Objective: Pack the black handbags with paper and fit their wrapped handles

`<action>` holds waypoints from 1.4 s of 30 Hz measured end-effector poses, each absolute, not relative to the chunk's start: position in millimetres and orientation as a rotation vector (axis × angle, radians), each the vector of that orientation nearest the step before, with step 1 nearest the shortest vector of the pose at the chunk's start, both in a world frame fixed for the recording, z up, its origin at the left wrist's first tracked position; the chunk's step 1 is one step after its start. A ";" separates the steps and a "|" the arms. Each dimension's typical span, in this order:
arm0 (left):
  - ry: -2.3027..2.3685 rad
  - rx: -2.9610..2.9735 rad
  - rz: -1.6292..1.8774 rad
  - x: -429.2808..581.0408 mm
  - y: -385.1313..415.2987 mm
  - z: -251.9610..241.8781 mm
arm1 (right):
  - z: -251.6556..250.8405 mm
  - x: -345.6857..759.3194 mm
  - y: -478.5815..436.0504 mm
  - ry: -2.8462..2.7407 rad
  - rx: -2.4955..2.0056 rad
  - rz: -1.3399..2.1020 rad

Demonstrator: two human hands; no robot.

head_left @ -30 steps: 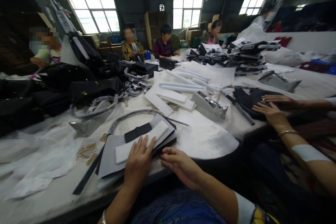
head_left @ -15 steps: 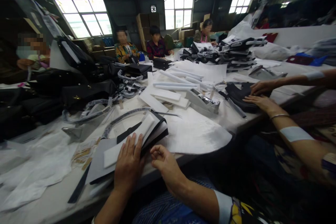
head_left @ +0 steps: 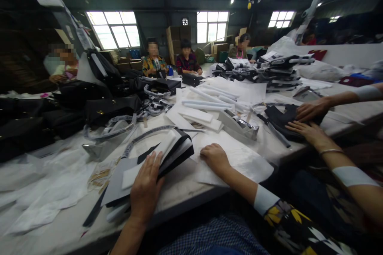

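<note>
A black handbag (head_left: 183,152) lies in front of me, its near flap grey and its right end raised in layers. A white foam strip (head_left: 131,176) rests along it, and a plastic-wrapped handle (head_left: 140,137) arches behind. My left hand (head_left: 146,189) lies over the strip and bag with fingers stretched out, thumb apart at the near side. To the right, my right hand (head_left: 216,160) is closed at the left part of a thin white sheet (head_left: 248,163), fingers curled down onto it; the fingertips are hidden.
White foam strips (head_left: 197,115) and a grey bracket-like piece (head_left: 235,125) lie beyond. Black bags (head_left: 110,105) are heaped at left, wrapped ones (head_left: 278,71) stacked behind. At right, a co-worker's hands (head_left: 311,127) rest on another black bag (head_left: 277,117). Crumpled white sheets (head_left: 44,191) cover the left side.
My right hand has moved from beside the bag, away and to the right, onto the white sheet. My left hand stays on the bag. The view has tilted up and shifted left.
</note>
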State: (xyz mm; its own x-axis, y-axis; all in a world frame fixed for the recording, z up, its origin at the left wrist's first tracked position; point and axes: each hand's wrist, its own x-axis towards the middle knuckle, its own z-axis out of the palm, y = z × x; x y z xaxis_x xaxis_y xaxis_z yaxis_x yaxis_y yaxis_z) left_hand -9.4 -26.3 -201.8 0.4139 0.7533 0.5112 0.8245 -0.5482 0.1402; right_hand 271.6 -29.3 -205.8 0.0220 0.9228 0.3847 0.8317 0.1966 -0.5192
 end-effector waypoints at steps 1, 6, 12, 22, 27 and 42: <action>-1.425 -2.529 -0.814 -9.3 -26.2 -202.1 | -204.8 275.0 -27.1 -1.778 -1.653 0.194; -1.459 -2.503 -0.891 -10.4 -23.8 -202.2 | -193.8 296.5 -17.4 -1.543 -1.653 0.367; -1.438 -2.444 -0.968 -9.5 -20.0 -205.4 | -185.6 304.2 -9.2 -1.353 -1.507 0.606; -1.473 -2.419 -1.017 -11.6 -20.5 -203.4 | -192.8 265.4 -44.3 -1.557 -1.144 1.134; -1.471 -2.426 -1.027 -10.8 -20.0 -203.5 | -208.1 252.6 -44.8 -1.807 -1.579 0.568; -1.445 -2.431 -1.002 -8.9 -18.6 -204.3 | -199.7 207.9 -14.2 -2.571 -1.118 0.432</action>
State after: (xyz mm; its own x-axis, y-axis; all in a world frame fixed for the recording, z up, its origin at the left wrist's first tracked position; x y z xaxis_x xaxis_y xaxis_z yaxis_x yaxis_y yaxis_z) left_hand -8.9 -18.6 -204.3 0.3166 0.7297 0.6061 0.8237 -0.5284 0.2059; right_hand 207.9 -14.2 -199.7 -0.6502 0.7437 0.1553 0.6522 0.6513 -0.3879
